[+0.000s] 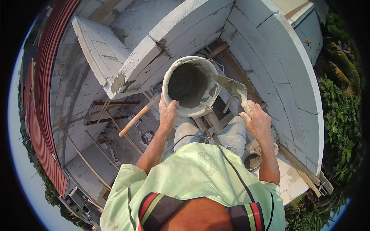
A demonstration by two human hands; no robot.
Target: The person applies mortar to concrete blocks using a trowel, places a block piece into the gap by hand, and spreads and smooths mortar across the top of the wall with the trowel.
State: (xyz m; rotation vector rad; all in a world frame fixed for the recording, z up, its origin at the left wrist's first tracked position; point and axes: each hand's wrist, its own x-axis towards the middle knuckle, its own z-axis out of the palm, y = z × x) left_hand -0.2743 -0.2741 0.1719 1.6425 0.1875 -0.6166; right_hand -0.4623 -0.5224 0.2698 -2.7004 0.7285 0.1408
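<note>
Tilted toward me in the head view is a mortar-smeared bucket [169, 86] with wet grey mortar [189, 85] inside. My left hand [168, 114] is closed on its lower left rim. A trowel [234, 87] caked with mortar is in my right hand [256, 120], whose fingers wrap around the handle. The trowel's blade points left, and its tip reaches the bucket's right rim. A thin wire handle [222, 70] loops at the bucket's upper right.
Pale block walls [277, 42] rise ahead and to the right. A wooden pole [138, 115] juts out left of the bucket. Far below at left lies a floor with poles and debris. Another bucket [252, 161] stands near my right leg. Red roofing [50, 77] runs along the left.
</note>
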